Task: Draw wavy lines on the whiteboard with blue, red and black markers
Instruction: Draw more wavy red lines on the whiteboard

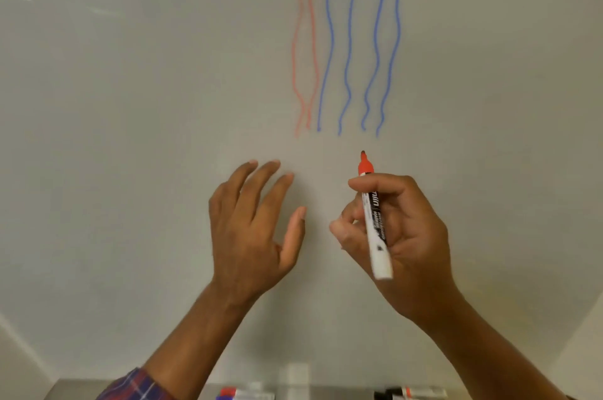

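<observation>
Whiteboard (130, 138) fills the view. Recorded on it: two red wavy lines (312, 40) running top to bottom, and four blue wavy lines (332, 40) immediately to their right. The nearest red and blue lines almost meet at their lower ends. All six end at about the same level, above the hands.

Right hand (411, 236) grips the red marker (375, 220) — thumb and curled fingers closed around the white, black-labelled barrel. Marker is uncapped and roughly upright, with its nib (363, 153) pointing up, just below the lower ends of the blue lines and apart from them. Whether the nib touches the board cannot be told.

Left hand (248, 236) holds nothing: fingers straight and spread wide, thumb out to the side, back of the hand toward the camera. It is level with the right hand and near it, not touching. Contact with the board cannot be confirmed. A plaid sleeve (137, 385) shows on the left forearm at the bottom edge.

Tray (81, 390) along the bottom edge carries spare markers (244, 394) at left, red and blue parts showing, and a second group (408, 392) at right, black and red — blurred, count uncertain
</observation>
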A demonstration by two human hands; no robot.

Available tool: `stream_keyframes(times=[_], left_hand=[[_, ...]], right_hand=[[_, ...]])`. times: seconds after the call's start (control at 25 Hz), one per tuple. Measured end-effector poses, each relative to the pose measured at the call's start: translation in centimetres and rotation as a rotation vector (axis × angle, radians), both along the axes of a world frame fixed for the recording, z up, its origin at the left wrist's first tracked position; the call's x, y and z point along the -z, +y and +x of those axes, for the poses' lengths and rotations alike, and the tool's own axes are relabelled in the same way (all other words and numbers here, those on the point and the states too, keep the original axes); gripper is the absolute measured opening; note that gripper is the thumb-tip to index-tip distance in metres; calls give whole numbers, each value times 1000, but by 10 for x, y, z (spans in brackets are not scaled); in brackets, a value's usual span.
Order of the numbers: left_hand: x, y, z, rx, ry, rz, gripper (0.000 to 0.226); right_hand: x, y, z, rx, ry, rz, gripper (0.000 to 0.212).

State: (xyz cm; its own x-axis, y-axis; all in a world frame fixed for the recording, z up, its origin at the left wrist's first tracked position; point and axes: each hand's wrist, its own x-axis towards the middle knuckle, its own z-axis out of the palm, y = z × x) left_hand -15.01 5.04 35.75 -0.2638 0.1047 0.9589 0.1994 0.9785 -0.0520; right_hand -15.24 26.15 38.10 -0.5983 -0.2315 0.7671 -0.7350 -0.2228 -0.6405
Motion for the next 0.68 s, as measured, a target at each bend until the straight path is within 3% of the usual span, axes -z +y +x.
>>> stream_keyframes(times=[0.12, 0.36, 0.56, 0.68], left_hand=[[-62, -9, -14, -29, 126, -22, 40], [-160, -26, -41, -70, 261, -56, 45], [-226, -36, -60, -134, 281, -58, 53], [-236, -44, -69, -170, 265, -65, 57]], right_hand=[[-44, -2, -5, 150, 118, -113, 15], [-134, 6, -27, 288, 279, -271, 23], [-200, 10, -57, 388, 374, -341, 8], [-226, 11, -73, 405, 330, -362, 6]])
